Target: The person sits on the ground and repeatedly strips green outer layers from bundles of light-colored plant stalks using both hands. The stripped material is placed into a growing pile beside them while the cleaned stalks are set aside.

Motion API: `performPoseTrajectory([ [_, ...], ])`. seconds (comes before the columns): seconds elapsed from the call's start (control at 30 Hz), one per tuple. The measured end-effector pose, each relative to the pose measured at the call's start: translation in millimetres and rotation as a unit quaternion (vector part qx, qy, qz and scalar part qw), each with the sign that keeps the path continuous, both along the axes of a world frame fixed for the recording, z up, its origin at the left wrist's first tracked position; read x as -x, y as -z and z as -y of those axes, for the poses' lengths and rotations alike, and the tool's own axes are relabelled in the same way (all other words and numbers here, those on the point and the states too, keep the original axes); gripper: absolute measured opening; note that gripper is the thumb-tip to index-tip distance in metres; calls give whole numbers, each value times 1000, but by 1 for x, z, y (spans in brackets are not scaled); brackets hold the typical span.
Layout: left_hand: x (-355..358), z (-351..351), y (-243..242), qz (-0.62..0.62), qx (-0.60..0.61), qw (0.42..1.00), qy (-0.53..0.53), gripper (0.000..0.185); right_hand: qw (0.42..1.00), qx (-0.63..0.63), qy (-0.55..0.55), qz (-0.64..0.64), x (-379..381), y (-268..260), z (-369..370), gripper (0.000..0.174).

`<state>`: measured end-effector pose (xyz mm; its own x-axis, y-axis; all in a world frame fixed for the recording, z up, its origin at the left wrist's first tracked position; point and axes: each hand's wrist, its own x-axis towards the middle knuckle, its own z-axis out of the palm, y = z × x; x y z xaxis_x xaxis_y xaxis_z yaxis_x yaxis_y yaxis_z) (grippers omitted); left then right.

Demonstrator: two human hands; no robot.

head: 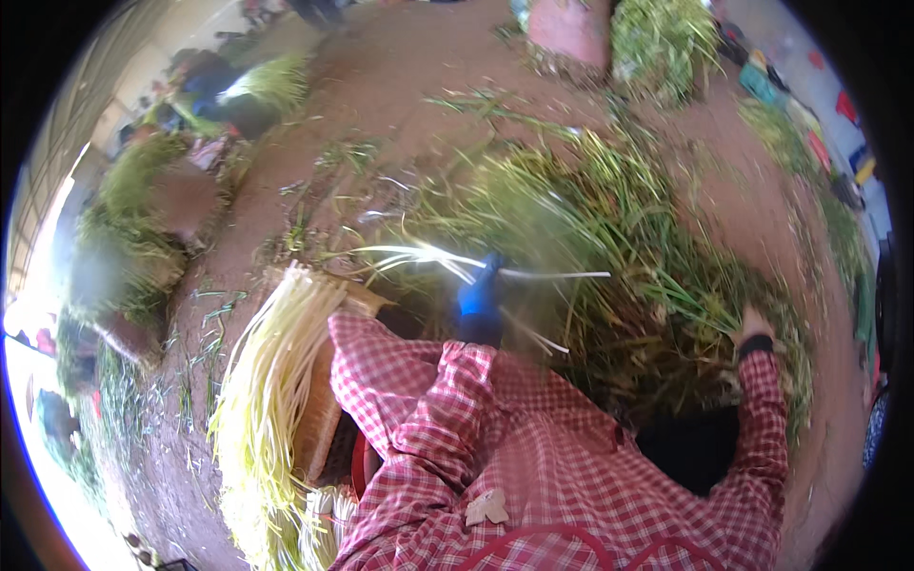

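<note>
My left hand [477, 294], in a blue glove, is closed around a few pale stalks [428, 255] in front of my lap. The stalks stick out on both sides of the glove. At the right, my bare right hand [755, 327] grips a small bunch of long green leaves [703, 310] at the edge of a large heap of green leaves [593, 207]. A thick bundle of pale yellow stalks [268, 371] lies to my left, draped over a brown support [321, 414].
The brown floor [400, 93] is strewn with leaf scraps. A pink sack [568, 32] and a pile of greens [664, 46] stand at the back. People [203, 82] and more heaps of greens [136, 235] are at the far left. Colourful items [814, 128] line the right.
</note>
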<state>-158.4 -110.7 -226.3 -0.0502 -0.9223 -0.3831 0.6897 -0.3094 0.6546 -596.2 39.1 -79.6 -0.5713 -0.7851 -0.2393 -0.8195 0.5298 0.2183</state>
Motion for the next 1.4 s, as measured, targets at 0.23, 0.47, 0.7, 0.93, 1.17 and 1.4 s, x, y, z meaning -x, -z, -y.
performPoseTrajectory([
  [0.23, 64, -55, 25, -28, -43, 994, 93, 22, 918, 69, -314, 233, -206, 134, 18, 27],
  [0.47, 47, -36, 24, 121, 76, 986, -86, 21, 940, 15, -239, 243, -164, 204, 65, 24],
  [0.7, 61, -34, 25, -6, -141, 990, 25, 17, 986, 3, -77, 149, -127, 258, 105, 22],
  [0.93, 56, -28, 22, -5, -48, 999, 10, 27, 910, 251, -106, 311, -151, 194, 81, 11],
  [1.17, 53, -32, 30, 0, -32, 999, 6, 25, 755, 389, -3, 527, -151, 157, 61, 10],
  [1.4, 46, -32, 34, 0, -49, 999, -5, 23, 446, 253, -19, 858, -126, 75, 9, 32],
])
